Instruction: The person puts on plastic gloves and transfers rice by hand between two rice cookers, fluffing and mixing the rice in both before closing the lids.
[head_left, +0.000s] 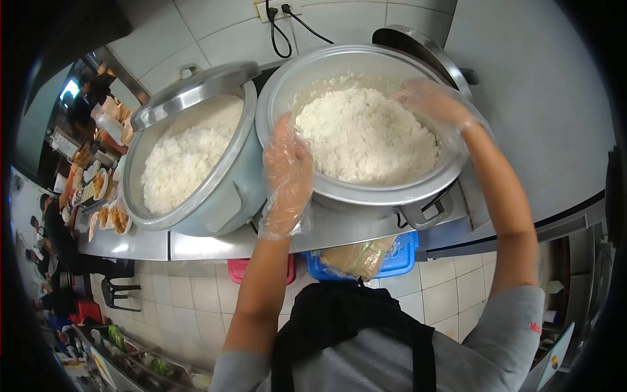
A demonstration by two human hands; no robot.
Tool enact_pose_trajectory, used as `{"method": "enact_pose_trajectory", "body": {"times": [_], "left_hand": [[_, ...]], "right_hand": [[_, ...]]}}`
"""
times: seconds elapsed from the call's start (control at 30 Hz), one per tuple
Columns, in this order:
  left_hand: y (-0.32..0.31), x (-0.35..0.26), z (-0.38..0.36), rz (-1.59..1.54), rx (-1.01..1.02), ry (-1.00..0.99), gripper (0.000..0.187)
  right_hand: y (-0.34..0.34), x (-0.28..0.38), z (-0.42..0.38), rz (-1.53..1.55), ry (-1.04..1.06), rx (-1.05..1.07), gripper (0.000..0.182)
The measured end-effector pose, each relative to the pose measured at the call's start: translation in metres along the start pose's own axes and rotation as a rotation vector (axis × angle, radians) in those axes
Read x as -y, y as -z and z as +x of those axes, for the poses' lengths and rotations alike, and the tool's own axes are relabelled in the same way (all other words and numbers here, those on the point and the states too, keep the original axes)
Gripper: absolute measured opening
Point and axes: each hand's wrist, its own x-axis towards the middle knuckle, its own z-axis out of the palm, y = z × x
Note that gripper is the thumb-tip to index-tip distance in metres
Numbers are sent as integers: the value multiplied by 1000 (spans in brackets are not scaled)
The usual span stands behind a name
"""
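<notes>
A large round rice pot (366, 193) stands before me with a wide metal rim, holding a heap of white rice (366, 134). Both my hands wear loose clear plastic gloves. My left hand (289, 173) is at the pot's left rim, fingers curved over it. Across the pot, my right hand (436, 104) reaches in over the right rim, its fingers stretched toward the rice's edge and slightly blurred. To the left, a second rice cooker (225, 202) stands tilted in my view, also holding rice (186, 153), with its metal lid (196, 95) partly over the opening.
Another lid (424, 49) leans behind the right pot. Black cords (281, 32) hang from a wall outlet. Under the metal counter (144, 245) are a blue bin (398, 261) with a brown package and a red bin (281, 271). Plates of food and other people are at far left.
</notes>
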Motion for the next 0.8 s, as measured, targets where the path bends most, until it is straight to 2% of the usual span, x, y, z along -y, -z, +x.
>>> {"method": "enact_pose_trajectory", "body": {"times": [0.03,0.1,0.13,0.2,0.27,0.33,0.4,0.43,0.5,0.53,0.6,0.63,0.7,0.77,0.8], "left_hand": [[1,1,0,87,9,-38,34],[1,4,1,52,3,-42,33],[0,6,0,23,-9,-37,33],[-1,11,-1,-46,-6,-27,33],[0,13,-1,-112,-1,-18,33],[4,6,3,39,9,-62,34],[8,-2,7,-4,32,-25,35],[8,-4,6,-39,52,17,35],[8,-3,4,-54,52,32,35],[7,-2,5,-65,36,27,35],[6,1,5,-76,36,27,35],[6,2,6,-82,35,10,35],[8,2,5,-78,77,29,41],[11,4,6,-66,105,43,48],[10,5,5,-49,117,-33,47]], "right_hand": [[-8,-10,19,-4,-6,-4,51],[-28,-29,57,-172,-165,494,49],[-39,-36,67,-181,-169,491,49],[-58,-49,86,-175,-4,523,53],[-72,-32,100,-198,-87,436,54],[-89,-21,122,-216,-172,352,55],[-109,-20,138,-310,-317,606,54],[-118,-22,133,-309,-324,623,54],[-131,-26,118,-235,15,363,44],[-144,-43,120,-239,18,374,44],[-176,-83,126,-653,61,405,43],[-157,-69,123,-654,67,406,43],[-99,-23,113,-175,-176,339,37],[-122,-71,116,-169,-107,284,39],[-132,-84,128,-163,-31,234,41]]}}
